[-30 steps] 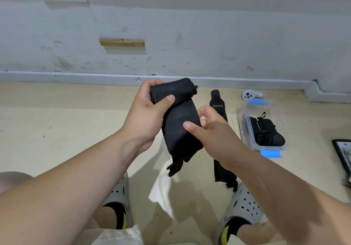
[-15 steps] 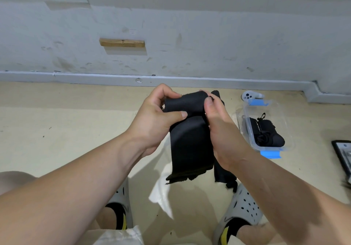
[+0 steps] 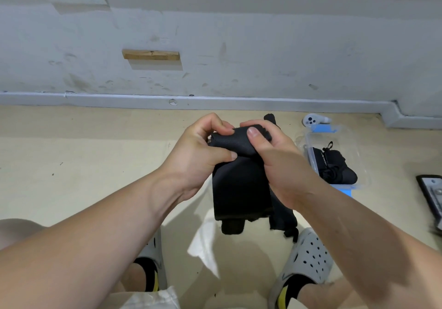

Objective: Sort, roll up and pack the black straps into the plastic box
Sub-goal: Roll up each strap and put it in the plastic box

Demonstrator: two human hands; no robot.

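Clear plastic box (image 3: 358, 155): bundled black straps (image 3: 334, 165) inside | left hand (image 3: 198, 150), right hand (image 3: 275, 162): both curled gripping soft black strap (image 3: 239, 189), top rolled

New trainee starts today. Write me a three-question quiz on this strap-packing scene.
1. True or false: the plastic box already has black items in it.
2. How many hands grip the rolled end of the black strap? A) none B) one C) two
3. Fill in: the unrolled part of the strap hangs ___ the hands.

Key
1. True.
2. C: left hand and right hand.
3. below
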